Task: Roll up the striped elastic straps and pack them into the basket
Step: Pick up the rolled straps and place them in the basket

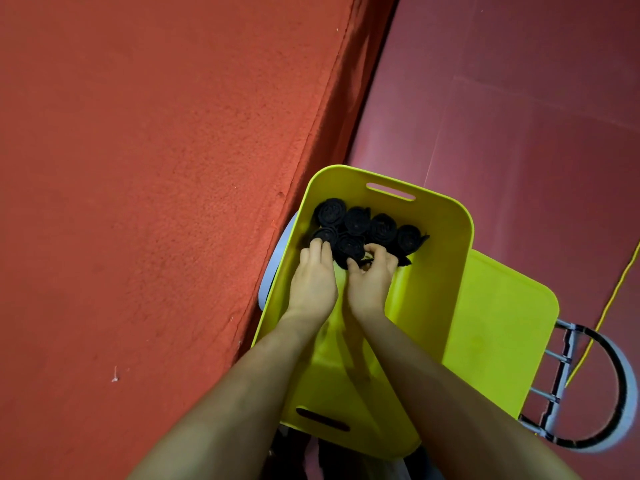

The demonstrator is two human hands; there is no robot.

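Observation:
A lime-yellow plastic basket [433, 271] with slot handles sits below me, and both my arms reach into it. Several dark rolled straps [360, 223] are packed side by side at its far end. My left hand [313, 282] lies with straight fingers touching the nearest left roll [323, 234]. My right hand [372, 282] has its fingers and thumb curled round a dark rolled strap [353, 252] at the front of the pile. The stripes cannot be made out in this light.
A red cloth-covered surface [156, 168] fills the left side, right against the basket. A matching yellow lid [502, 334] lies under the basket's right side on a round metal-framed stool [620, 393]. A thin yellow cord [613, 299] runs across the reddish floor [519, 98].

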